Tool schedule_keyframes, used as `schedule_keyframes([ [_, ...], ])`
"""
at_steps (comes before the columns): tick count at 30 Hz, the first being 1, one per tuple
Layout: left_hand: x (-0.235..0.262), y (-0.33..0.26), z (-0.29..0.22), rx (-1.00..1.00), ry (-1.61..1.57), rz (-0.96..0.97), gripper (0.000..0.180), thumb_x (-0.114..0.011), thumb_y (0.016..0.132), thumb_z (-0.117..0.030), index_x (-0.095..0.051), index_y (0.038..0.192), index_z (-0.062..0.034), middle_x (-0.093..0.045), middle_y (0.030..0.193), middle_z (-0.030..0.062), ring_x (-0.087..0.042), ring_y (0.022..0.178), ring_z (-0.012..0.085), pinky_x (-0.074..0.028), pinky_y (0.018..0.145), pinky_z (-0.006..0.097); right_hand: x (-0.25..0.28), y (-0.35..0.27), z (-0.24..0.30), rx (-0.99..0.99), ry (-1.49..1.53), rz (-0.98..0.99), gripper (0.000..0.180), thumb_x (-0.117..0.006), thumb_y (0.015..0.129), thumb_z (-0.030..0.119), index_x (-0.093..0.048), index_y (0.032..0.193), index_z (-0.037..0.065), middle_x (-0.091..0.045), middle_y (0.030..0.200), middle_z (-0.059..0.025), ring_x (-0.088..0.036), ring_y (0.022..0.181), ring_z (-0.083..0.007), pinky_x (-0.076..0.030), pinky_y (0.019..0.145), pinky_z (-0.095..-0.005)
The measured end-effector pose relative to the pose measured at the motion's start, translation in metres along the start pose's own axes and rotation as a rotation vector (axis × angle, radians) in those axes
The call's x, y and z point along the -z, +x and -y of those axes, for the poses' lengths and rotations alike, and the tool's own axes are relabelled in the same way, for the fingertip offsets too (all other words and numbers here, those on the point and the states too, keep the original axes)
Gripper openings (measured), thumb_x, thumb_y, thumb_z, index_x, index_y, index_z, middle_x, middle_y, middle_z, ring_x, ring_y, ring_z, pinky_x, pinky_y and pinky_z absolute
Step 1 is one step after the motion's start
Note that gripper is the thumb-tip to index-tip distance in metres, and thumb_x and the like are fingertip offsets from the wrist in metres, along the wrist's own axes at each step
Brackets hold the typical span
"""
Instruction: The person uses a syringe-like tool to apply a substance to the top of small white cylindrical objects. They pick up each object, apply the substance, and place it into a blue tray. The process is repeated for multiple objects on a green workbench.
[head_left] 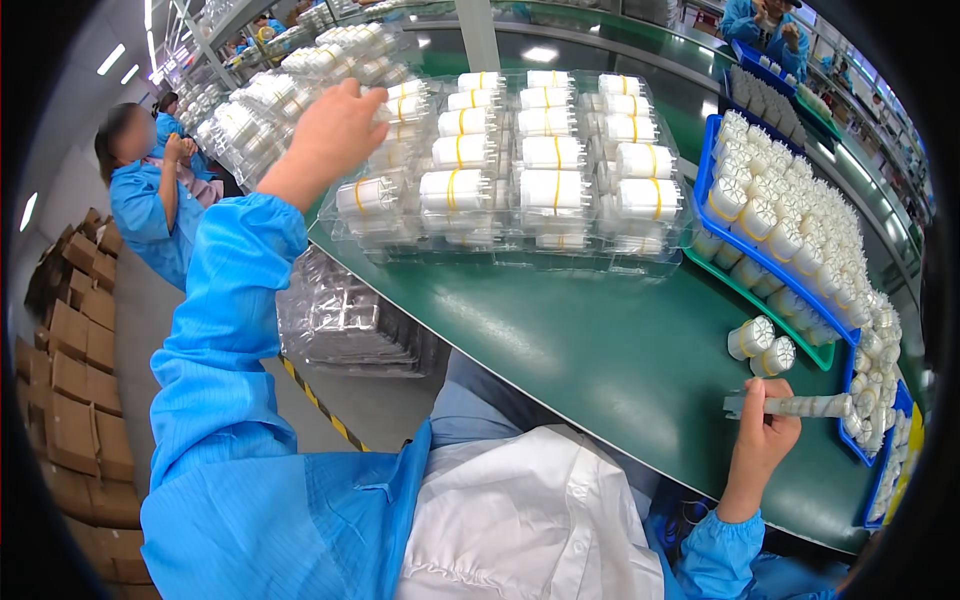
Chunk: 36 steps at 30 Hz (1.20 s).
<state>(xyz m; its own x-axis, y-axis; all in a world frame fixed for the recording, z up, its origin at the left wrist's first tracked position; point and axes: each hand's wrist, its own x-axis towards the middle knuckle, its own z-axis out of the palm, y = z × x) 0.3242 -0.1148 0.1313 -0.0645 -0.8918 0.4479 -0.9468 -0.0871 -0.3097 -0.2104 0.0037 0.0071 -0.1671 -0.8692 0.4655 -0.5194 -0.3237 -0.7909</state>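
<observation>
In the head view, the person's 2 hands are standing well apart, each one occupying a different side of the green worktop. The left hand is hanging over the left part of a clear plastic tray, just beside its white banded cylinders. Its fingers are bending downward, but I cannot tell whether they are gripping something. These cylinders are lying on their sides in 4 columns, and yellow bands are going around them. The right hand is pinching a slim whitish stick between thumb and fingers, and this stick is pointing to the right above the worktop. Near it, 2 loose white cylinders are resting side by side on the surface. On the right, a blue tray is carrying many white cylinders in close rows, and a green tray is showing below it. Under the left edge of the worktop, a pile of clear plastic packaging is sitting. Farther left, brown cardboard boxes are forming stacks, and a co-worker in blue clothing is standing near them.
</observation>
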Motion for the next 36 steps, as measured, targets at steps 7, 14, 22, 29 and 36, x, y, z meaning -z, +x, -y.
schedule_keyframes([
  [7,-0.007,0.011,-0.003,-0.04,-0.305,0.068,0.048,-0.045,0.106,-0.042,-0.061,0.133,-0.0055,-0.059,0.127,0.0217,-0.053,0.123,0.0377,-0.041,0.108,0.045,0.003,-0.001,0.001,0.004,-0.051,0.012,0.011,-0.065,0.094,0.002,-0.064,0.084,-0.003,-0.061,0.08,-0.0058,-0.054,0.071,-0.0116,-0.043,0.064,-0.0288],
  [14,-0.051,-0.005,0.016,-0.062,-0.676,0.241,0.057,-0.04,0.109,-0.045,-0.047,0.148,-0.0034,-0.045,0.153,0.0201,-0.04,0.144,0.0326,-0.029,0.12,0.041,-0.001,-0.001,0.005,-0.009,-0.041,0.016,0.011,-0.065,0.093,0.002,-0.063,0.084,-0.003,-0.059,0.078,-0.0061,-0.054,0.071,-0.012,-0.042,0.063,-0.0286],
  [22,-0.061,-0.027,0.074,0.389,-1.16,-0.501,0.045,-0.045,0.108,-0.033,-0.073,0.102,0.0021,-0.074,0.104,0.0097,-0.066,0.1,0.0202,-0.047,0.095,0.034,-0.001,-0.003,0.001,0.002,-0.031,0.016,0.013,-0.064,0.092,0.001,-0.06,0.08,-0.003,-0.055,0.077,-0.0049,-0.049,0.069,-0.0115,-0.037,0.061,-0.0293],
  [29,-0.174,-0.182,0.103,0.692,-0.786,-0.401,0.041,-0.051,0.104,-0.029,-0.064,0.077,-0.0014,-0.06,0.067,0.0151,-0.06,0.067,0.0255,-0.045,0.063,0.042,-0.002,-0.005,-0.01,0.011,-0.048,0.028,0.013,-0.063,0.092,0.001,-0.06,0.08,-0.003,-0.055,0.076,-0.0048,-0.048,0.069,-0.0118,-0.037,0.062,-0.0291],
  [36,-0.193,-0.292,0.038,0.473,-0.547,0.138,0.045,-0.062,0.097,-0.045,-0.069,0.085,-0.0014,-0.063,0.078,0.0227,-0.066,0.085,0.0417,-0.048,0.075,0.052,0.001,-0.005,-0.006,-0.036,-0.087,0.073,0.017,-0.062,0.096,0.005,-0.058,0.081,-0.002,-0.054,0.076,-0.0028,-0.047,0.069,-0.0102,-0.037,0.062,-0.028],
])
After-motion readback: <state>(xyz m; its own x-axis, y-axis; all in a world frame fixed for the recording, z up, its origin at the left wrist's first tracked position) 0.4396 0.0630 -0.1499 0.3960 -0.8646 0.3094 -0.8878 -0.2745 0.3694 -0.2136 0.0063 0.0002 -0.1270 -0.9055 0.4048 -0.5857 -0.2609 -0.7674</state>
